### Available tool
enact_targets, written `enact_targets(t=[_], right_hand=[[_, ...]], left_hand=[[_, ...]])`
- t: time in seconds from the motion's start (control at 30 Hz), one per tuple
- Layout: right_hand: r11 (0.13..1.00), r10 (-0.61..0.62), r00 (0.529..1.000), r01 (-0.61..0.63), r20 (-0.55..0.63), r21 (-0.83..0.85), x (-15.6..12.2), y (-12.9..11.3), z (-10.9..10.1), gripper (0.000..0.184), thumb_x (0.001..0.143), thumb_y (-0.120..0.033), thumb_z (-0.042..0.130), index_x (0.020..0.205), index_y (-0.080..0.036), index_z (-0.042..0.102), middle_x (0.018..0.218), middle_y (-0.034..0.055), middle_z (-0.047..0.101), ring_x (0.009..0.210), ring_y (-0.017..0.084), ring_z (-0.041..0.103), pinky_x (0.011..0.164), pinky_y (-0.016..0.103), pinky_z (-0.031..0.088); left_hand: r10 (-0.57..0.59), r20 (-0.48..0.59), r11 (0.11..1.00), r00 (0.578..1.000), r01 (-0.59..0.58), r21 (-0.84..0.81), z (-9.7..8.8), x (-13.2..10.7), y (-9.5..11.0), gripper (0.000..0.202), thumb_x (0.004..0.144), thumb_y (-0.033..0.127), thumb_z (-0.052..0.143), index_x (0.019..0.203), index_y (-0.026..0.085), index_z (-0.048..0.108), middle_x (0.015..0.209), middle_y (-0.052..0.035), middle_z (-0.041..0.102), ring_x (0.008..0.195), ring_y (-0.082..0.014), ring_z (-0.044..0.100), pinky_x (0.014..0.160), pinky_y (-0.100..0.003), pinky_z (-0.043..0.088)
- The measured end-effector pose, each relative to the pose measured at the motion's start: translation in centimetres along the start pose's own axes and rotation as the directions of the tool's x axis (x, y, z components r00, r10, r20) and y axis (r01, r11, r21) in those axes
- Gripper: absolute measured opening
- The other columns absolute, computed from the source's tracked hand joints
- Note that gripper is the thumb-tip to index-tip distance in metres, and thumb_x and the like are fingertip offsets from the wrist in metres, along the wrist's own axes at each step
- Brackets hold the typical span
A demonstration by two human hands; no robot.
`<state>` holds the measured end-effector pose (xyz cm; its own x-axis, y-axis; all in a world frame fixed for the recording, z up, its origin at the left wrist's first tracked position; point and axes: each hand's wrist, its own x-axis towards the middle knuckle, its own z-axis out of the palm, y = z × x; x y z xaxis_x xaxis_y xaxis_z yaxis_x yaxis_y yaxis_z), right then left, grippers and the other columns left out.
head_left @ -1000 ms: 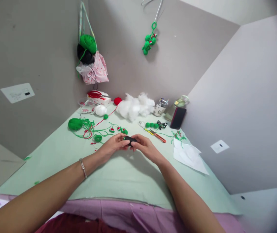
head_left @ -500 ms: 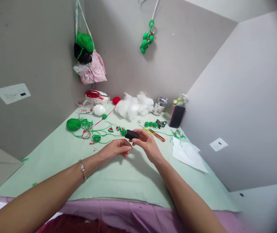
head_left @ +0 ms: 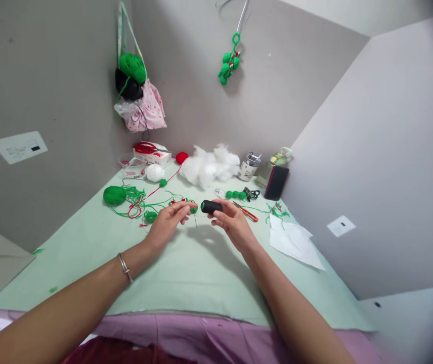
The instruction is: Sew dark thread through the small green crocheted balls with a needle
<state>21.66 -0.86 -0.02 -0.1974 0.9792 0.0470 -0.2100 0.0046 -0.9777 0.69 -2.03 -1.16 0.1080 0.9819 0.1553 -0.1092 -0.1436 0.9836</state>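
Note:
My right hand (head_left: 229, 221) grips a spool of black thread (head_left: 212, 207), its green end facing left, held above the table. To the left of the spool is my left hand (head_left: 169, 222), a bangle on its wrist. Its fingers are drawn together with the index finger reaching toward the spool; any thread between them is too fine to make out. Behind the left fingertips lie small green and red crocheted pieces (head_left: 193, 208), partly covered by the hand. A thin dark line hangs or lies just below them. Near the left wrist rests a small green yarn piece (head_left: 150, 217).
Green yarn (head_left: 115, 195) with tangled strands lies at left. White stuffing (head_left: 209, 166) sits at the back, beside a pen cup (head_left: 249, 167). An orange cutter (head_left: 248, 214) is beyond my right hand, with a phone (head_left: 276, 183) and white paper (head_left: 294, 242) farther right.
My left hand has moved left and slightly up, away from under the spool. The spool has shifted a little right in my right hand, showing its green end.

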Motion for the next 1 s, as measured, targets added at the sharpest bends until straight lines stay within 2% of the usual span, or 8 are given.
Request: enact_targets(t=[0.2,0.37,0.5,0.57,0.63,0.73,0.83,1.0], right_hand=[[0.988,-0.107,0.994,0.107,0.01,-0.115,-0.1,0.4,0.2,0.04,0.073,-0.031,0.082,0.109,-0.024,0.068,0.093,0.0017,0.068,0.078,0.015,0.061,0.073,0.03,0.051],[0.977,-0.11,0.991,0.121,0.071,-0.173,-0.5,0.2,0.7,0.042,0.072,-0.032,0.083,0.111,-0.025,0.069,0.096,0.0016,0.068,0.08,0.015,0.06,0.075,0.029,0.05],[0.987,0.088,0.973,-0.056,0.214,-0.149,-1.0,-0.2,1.2,0.049,0.08,-0.043,0.076,0.124,-0.026,0.064,0.105,0.0045,0.069,0.074,0.013,0.061,0.063,0.026,0.048],[0.964,0.242,0.912,-0.188,0.332,-0.185,-1.2,-0.4,1.2,0.044,0.083,-0.049,0.071,0.117,-0.021,0.068,0.089,0.0038,0.07,0.062,0.01,0.058,0.056,0.023,0.044],[0.95,0.29,0.875,-0.213,0.387,-0.23,-1.3,-0.7,0.9,0.038,0.084,-0.05,0.07,0.102,-0.016,0.072,0.062,-0.0019,0.06,0.05,0.007,0.047,0.051,0.021,0.037],[0.972,0.165,0.935,-0.101,0.314,-0.21,-1.3,-1.6,0.1,0.031,0.085,-0.046,0.07,0.085,-0.015,0.072,0.047,-0.0071,0.044,0.044,0.006,0.032,0.047,0.021,0.025],[0.993,0.003,0.987,0.016,0.158,-0.118,-1.0,-2.7,-1.2,0.028,0.085,-0.045,0.071,0.081,-0.017,0.07,0.046,-0.0073,0.039,0.045,0.007,0.027,0.047,0.023,0.022],[0.984,-0.172,0.982,0.168,-0.072,-0.059,-0.2,-4.3,-3.5,0.023,0.081,-0.041,0.073,0.078,-0.019,0.068,0.072,0.0022,0.059,0.062,0.012,0.049,0.052,0.025,0.036]], left_hand=[[-0.059,0.05,0.993,0.997,0.064,-0.103,0.3,-0.2,0.3,0.044,0.092,0.055,0.055,0.101,0.017,0.075,0.08,-0.0028,0.058,0.068,-0.0133,0.044,0.072,-0.028,0.04],[-0.156,0.279,0.956,0.947,0.216,-0.198,0.5,-0.4,0.2,0.05,0.09,0.062,0.054,0.087,0.014,0.069,0.079,-0.0044,0.063,0.063,-0.012,0.047,0.071,-0.028,0.042],[-0.155,0.347,0.943,0.925,0.244,-0.228,0.4,-0.3,0.4,0.048,0.091,0.061,0.052,0.079,0.016,0.064,0.07,-0.0013,0.058,0.059,-0.0113,0.045,0.069,-0.028,0.043],[-0.156,0.321,0.949,0.934,0.232,-0.214,0.3,-0.2,0.4,0.05,0.091,0.063,0.05,0.073,0.017,0.06,0.063,0.0008,0.052,0.056,-0.0108,0.042,0.067,-0.028,0.043],[-0.162,0.299,0.951,0.94,0.23,-0.209,0.1,0.0,0.3,0.05,0.091,0.062,0.051,0.071,0.017,0.058,0.061,0.0019,0.048,0.057,-0.0109,0.043,0.068,-0.027,0.043],[-0.18,0.278,0.946,0.944,0.243,-0.213,-0.3,0.3,-0.1,0.041,0.09,0.054,0.06,0.072,0.017,0.058,0.061,0.0032,0.048,0.057,-0.0092,0.041,0.071,-0.025,0.044],[-0.21,0.301,0.924,0.93,0.29,-0.251,-0.4,0.5,-0.5,0.033,0.088,0.046,0.066,0.077,0.015,0.062,0.067,0.0026,0.053,0.055,-0.007,0.036,0.074,-0.025,0.046],[-0.233,0.354,0.844,0.906,0.369,-0.388,-0.4,0.5,-0.5,0.026,0.086,0.038,0.069,0.08,0.013,0.064,0.071,0.0004,0.058,0.053,-0.0062,0.038,0.072,-0.027,0.05]])
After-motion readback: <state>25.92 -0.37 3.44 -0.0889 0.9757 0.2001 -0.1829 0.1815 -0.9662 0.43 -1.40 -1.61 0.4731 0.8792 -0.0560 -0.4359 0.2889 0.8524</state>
